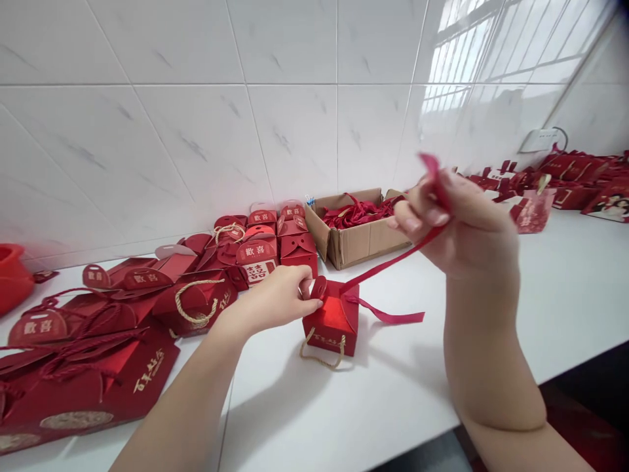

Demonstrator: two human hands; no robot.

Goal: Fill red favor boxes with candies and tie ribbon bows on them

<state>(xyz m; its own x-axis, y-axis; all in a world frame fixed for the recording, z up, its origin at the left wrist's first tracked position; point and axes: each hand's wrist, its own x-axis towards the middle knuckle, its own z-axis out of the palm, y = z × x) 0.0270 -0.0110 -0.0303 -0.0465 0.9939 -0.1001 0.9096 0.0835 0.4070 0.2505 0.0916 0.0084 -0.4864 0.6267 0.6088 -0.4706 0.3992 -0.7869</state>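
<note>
A small red gift box (333, 322) with a beige rope handle stands on the white counter (393, 387) in front of me. My left hand (280, 298) pinches the box's top flap at its left side. A red ribbon (393, 261) runs from the box top up and to the right, with a loose tail lying on the counter to the right of the box. My right hand (457, 219) holds that ribbon's upper end raised above the counter, pulled taut.
An open cardboard box (356, 242) holding more red ribbons sits against the tiled wall. Several red gift boxes (275, 239) and flat red bags (83, 367) crowd the counter's left side. More red boxes (574, 177) lie at the far right. A red pot (12, 275) is at the left edge.
</note>
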